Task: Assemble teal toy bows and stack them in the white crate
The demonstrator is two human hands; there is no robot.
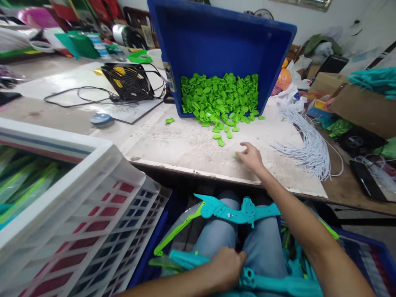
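My right hand (251, 156) is over the table's front part, its thumb and index finger curved round a small green piece (235, 154) that shows only in part. My left hand (227, 268) is closed on a teal plastic part (192, 259) low over my lap. Another teal part (229, 212) with a lime-green curved arm (179, 229) lies across my thighs. Beyond my right hand, a tilted blue bin (222, 45) holds a heap of green pieces (219, 97), and some have spilled onto the table (185, 144).
A white crate (102, 181) with green and clear parts stands at the left. On the table are a black fan (128, 82) with cables, a round blue tin (102, 119) and a bundle of white ties (309, 144). Cardboard boxes (355, 103) are at the right.
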